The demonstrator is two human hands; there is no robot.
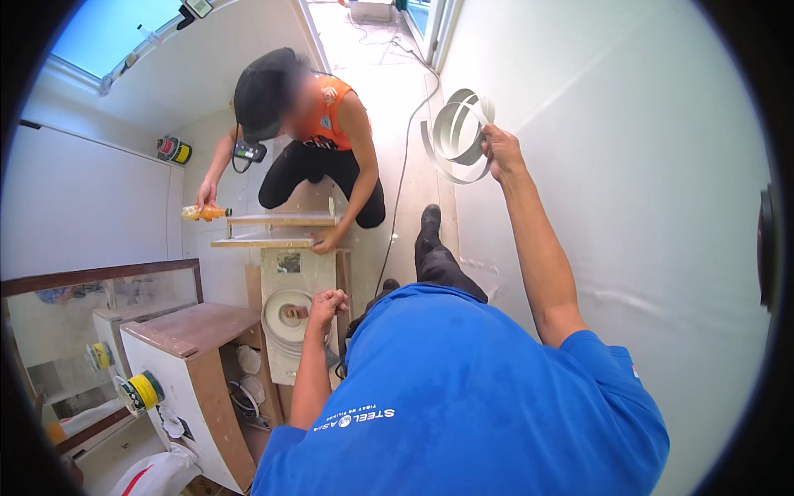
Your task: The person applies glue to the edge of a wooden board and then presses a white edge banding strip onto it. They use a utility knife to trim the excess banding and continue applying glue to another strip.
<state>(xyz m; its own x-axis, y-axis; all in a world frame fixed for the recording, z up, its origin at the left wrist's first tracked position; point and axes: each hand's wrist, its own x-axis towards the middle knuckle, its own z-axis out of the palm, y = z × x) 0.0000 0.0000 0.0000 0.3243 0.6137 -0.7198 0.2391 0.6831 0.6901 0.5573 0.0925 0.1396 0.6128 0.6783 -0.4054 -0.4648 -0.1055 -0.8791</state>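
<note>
My right hand [501,152] is raised toward the far wall side, its fingers closed on a coil of pale edge banding strip [453,136]. Loose turns of the strip hang out to the left of the hand. Lower and to the left, my left hand [328,306] is curled closed; whatever it may hold is hidden. Beside and beneath it, a round white coil [287,318] lies on a pale board [291,277]. Opposite me a crouching person in an orange top holds an orange bottle [207,212] and steadies a board with white faces [265,240].
A wooden cabinet [190,331] stands at the left with a yellow spool [142,391] on its side. Behind it leans a framed mirror [107,285]. A dark cable [407,136] crosses the floor to the open doorway. A white wall [628,207] runs along my right.
</note>
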